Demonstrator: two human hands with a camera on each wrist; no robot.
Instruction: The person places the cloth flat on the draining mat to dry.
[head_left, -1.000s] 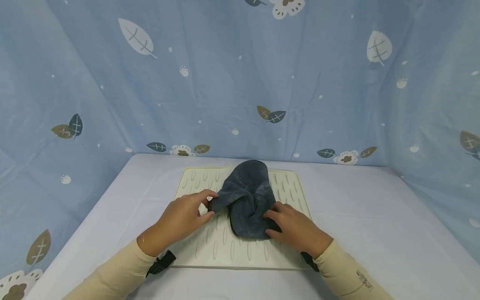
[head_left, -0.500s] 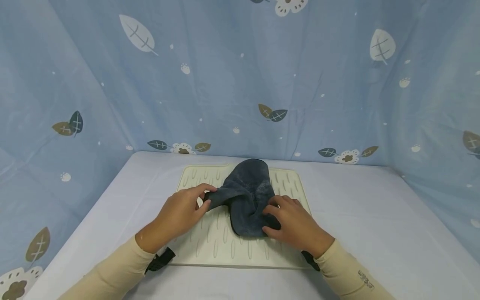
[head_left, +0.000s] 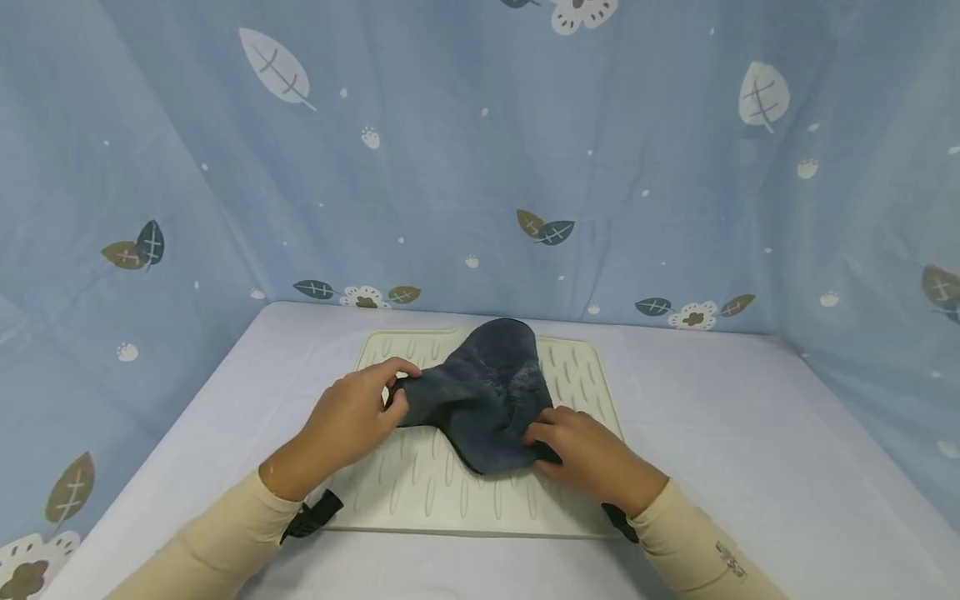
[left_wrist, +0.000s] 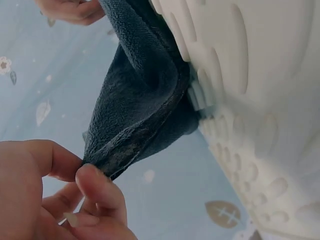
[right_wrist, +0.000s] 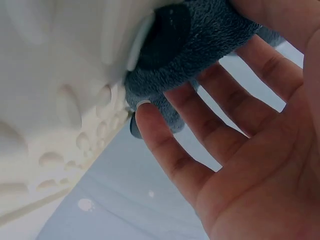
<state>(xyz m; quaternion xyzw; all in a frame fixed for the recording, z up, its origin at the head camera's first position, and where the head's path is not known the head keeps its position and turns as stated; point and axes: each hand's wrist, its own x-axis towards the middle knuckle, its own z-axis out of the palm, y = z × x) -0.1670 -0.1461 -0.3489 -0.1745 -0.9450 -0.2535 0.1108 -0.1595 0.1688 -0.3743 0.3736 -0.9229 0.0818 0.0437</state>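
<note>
A dark blue-grey plush cloth lies crumpled over a cream ridged mat in the head view. Its left corner is pinched between thumb and fingers of my left hand, lifted a little off the mat. The left wrist view shows that corner of the cloth stretched up to the fingertips, with a dark edging along it. My right hand holds the cloth's lower right edge. From the right wrist, a fold of cloth sits between the thumb and the fingers of that hand.
The mat lies on a table with a white cover. A blue curtain with leaf and flower prints hangs behind and at both sides. Black straps show at the wrists below the beige sleeves.
My left hand has moved left and slightly away from me, drawing the cloth's corner out and spreading the fold. The right hand has stayed nearly in place at the right edge.
</note>
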